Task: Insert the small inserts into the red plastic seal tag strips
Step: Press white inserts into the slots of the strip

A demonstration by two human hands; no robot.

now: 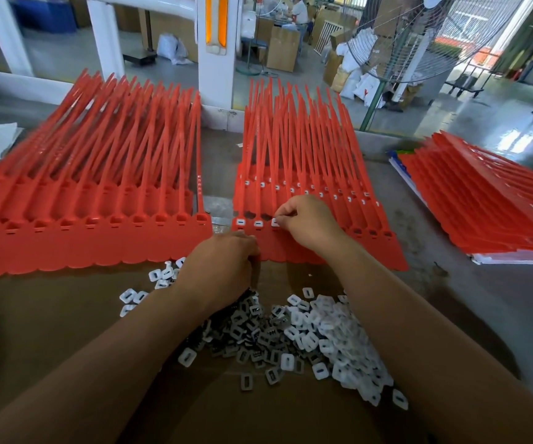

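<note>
Cardboard benchtop (50,315) carries the red seal tag strip (290,248), tails pointing away (heads nearest). Right hand (310,222) pinches a white insert (275,222) at its third socket; left hand (223,264), by the insert pile (322,331), hides its fingers.

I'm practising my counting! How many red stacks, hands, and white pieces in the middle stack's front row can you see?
Red stacks: 3 (left stack, middle stack, right stack)
Hands: 2 (left hand, right hand)
Front-row white inserts: 3
Total: 8
</note>
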